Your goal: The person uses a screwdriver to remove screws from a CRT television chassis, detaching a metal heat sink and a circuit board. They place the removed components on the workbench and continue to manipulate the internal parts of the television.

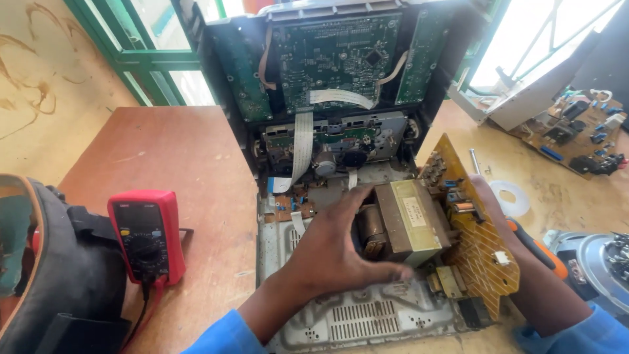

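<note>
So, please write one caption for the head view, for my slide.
Left hand grips a transformer while right hand steadies the tilted yellow circuit board.

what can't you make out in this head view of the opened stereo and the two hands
- Right hand: mostly hidden behind the tilted yellow circuit board.
- Transformer: near side covered by the left hand.
- Multimeter: display too dark to read.
- Black bag: cut off by the left edge.
</note>
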